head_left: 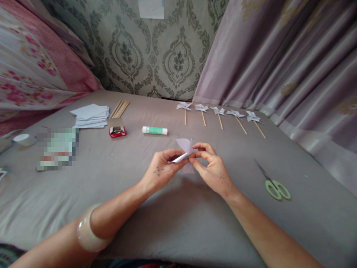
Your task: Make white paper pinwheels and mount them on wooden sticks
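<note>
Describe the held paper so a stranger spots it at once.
Over the gray cloth, the left hand and right hand meet near the middle. Between their fingers is the curled white paper. Unlike the stacked sheets and pinwheels beyond, it is held.

- The single view looks from the person's head, forward and down across a grey cloth (173,223).
- It is close: both forearms (125,204) enter from the near edge, with the left hand (164,167) and right hand (214,169) near mid-view.
- It reaches to the patterned wall (152,44) on the far side and the curtain (251,56) on the right.
</note>
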The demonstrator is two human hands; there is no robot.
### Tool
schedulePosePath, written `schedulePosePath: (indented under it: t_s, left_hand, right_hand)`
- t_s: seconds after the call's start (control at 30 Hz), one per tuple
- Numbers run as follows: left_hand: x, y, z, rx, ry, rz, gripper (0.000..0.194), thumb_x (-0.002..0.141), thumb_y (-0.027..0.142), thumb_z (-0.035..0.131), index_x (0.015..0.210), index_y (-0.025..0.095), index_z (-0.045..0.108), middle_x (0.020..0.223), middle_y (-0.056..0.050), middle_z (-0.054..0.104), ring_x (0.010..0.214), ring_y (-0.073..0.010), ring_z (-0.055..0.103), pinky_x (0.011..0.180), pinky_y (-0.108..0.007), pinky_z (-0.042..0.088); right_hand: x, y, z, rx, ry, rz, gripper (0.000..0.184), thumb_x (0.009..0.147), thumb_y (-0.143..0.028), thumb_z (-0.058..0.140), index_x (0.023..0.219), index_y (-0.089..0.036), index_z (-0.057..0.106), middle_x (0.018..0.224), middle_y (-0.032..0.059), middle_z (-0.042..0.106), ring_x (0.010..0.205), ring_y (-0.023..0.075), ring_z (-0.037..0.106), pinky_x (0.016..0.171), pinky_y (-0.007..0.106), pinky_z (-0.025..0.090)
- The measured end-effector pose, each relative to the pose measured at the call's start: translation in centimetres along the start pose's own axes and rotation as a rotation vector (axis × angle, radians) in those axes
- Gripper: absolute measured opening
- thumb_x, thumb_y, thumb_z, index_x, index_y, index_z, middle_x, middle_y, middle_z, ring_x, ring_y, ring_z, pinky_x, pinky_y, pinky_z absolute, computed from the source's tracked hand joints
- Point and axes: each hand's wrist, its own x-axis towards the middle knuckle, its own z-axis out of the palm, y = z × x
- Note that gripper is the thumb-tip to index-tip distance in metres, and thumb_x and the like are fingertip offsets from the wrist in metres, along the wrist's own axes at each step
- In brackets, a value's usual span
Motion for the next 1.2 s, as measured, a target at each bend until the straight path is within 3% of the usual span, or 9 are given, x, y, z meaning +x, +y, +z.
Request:
schedulePosePath:
  t_s: [0.2,0.37,0.47,0.6,0.83,1.2]
  left_hand:
    - [0.0,0.2,-0.2,0.007,-0.016,-0.003,0.027,0.065,0.033,0.074,0.083,0.014,0.072,0.074,-0.002,0.067,0.067,-0.0143,0.056,0.062,-0.024,0.041]
    - [0.3,0.0,-0.6,0.043,-0.073,0.014,0.026,0.068,0.034,0.071,0.084,0.014,0.072,0.077,-0.003,0.068,0.07,-0.0152,0.057,0.065,-0.024,0.042]
    - [0.4,-0.2,-0.8,0.089,-0.126,0.029,0.026,0.07,0.034,0.07,0.086,0.015,0.072,0.081,-0.003,0.069,0.074,-0.0161,0.058,0.069,-0.025,0.043]
    - [0.5,-0.1,-0.9,0.132,-0.168,0.033,0.025,0.07,0.034,0.07,0.086,0.015,0.072,0.083,-0.004,0.07,0.078,-0.0182,0.06,0.073,-0.027,0.044]
    - [0.6,0.0,-1.2,0.176,-0.213,0.037,0.027,0.071,0.035,0.069,0.089,0.015,0.073,0.084,-0.005,0.071,0.078,-0.0194,0.061,0.074,-0.028,0.045]
    - [0.7,0.1,-1.5,0.2,-0.201,0.035,0.024,0.071,0.032,0.069,0.087,0.015,0.073,0.08,-0.003,0.071,0.074,-0.0183,0.061,0.069,-0.026,0.044]
  right_hand:
    - [0.2,0.3,0.0,-0.007,0.02,-0.018,0.011,0.079,-0.032,0.062,0.082,-0.022,0.06,0.108,0.0071,0.057,0.109,0.0224,0.053,0.097,0.043,0.039]
    - [0.3,0.0,-0.4,-0.138,0.064,-0.112,0.05,0.076,-0.027,0.062,0.123,-0.024,0.045,0.129,0.012,0.046,0.124,0.0261,0.042,0.101,0.047,0.036]
    - [0.4,-0.3,-1.1,-0.228,0.0,-0.195,0.06,0.076,-0.025,0.061,0.132,-0.024,0.038,0.138,0.0129,0.039,0.131,0.027,0.035,0.107,0.049,0.029]
    - [0.6,-0.4,-1.8,-0.269,-0.101,-0.238,0.047,0.076,-0.025,0.06,0.122,-0.025,0.048,0.136,0.0105,0.046,0.133,0.0284,0.033,0.108,0.052,0.026]
    - [0.6,-0.3,-1.9,-0.255,-0.148,-0.219,0.022,0.076,-0.027,0.061,0.097,-0.023,0.057,0.111,0.0079,0.062,0.112,0.026,0.053,0.097,0.046,0.035]
    - [0.7,-0.3,-1.9,-0.22,-0.198,-0.151,0.008,0.079,-0.027,0.062,0.082,-0.021,0.059,0.082,0.0024,0.064,0.084,0.0201,0.058,0.085,0.038,0.039]
